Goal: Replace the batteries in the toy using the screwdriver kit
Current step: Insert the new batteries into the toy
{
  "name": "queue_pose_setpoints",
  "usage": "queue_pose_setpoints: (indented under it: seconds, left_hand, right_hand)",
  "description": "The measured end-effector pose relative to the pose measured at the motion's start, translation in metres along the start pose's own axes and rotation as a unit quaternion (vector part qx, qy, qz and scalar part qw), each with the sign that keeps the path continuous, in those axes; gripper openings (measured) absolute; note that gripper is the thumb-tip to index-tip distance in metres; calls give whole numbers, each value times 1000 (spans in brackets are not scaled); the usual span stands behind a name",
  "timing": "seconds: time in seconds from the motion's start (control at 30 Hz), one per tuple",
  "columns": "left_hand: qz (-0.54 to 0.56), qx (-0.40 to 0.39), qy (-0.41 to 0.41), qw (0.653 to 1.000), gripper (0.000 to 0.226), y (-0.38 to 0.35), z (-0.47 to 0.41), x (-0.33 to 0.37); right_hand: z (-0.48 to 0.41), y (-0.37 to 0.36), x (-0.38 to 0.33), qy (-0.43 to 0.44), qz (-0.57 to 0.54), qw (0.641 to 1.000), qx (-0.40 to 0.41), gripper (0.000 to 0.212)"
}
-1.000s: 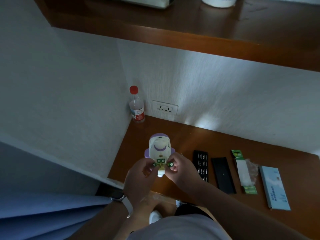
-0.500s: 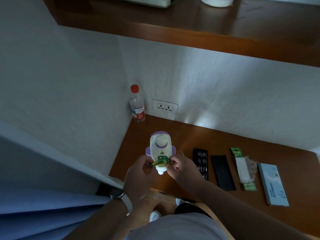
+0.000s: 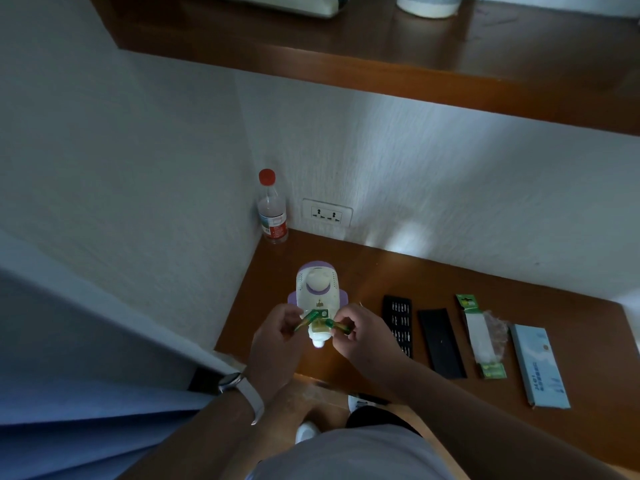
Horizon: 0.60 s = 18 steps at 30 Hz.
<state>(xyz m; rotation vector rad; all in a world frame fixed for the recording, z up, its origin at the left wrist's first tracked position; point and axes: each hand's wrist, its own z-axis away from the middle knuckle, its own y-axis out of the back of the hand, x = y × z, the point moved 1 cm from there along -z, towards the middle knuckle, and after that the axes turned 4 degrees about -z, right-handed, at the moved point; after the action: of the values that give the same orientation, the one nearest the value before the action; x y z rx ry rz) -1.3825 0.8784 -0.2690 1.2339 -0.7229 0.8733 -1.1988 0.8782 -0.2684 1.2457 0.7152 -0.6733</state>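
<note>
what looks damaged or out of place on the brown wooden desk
The green-and-white card battery pack lies torn open, its clear plastic blister crumpled off its right side. Nothing else stands out.

No text could be read: print on the blue box at right and the bottle label was blurred.

White-and-purple toy lying flat, two green batteries at its base, bit tray alongside
</note>
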Motion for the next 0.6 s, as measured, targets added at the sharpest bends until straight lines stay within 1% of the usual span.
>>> queue_pose_setpoints:
  seconds: [0.07,0.13,0.27,0.37,0.6]
  left_hand:
    - [31,-36,19,999,24,-2,-1,0]
    - [27,-47,24,998,28,-4,-3,0]
    - [34,-37,25,998,20,-7,-4,0]
    - [40,-15,29,999,16,-8,-4,0]
    - [-33,18,-16,999,18,-9,-4,2]
  right_hand:
    - [0,0,-1,-4,-13,1000,6,17]
    - [-2,-1,-1,-8,-28,1000,11,22]
    - [-4,-1,-2,-9,-42,999,11,26]
    - [-4,-2,-3,-5,-45,999,5,29]
    - [-7,-5,-4,25,-18,1000,-2,30]
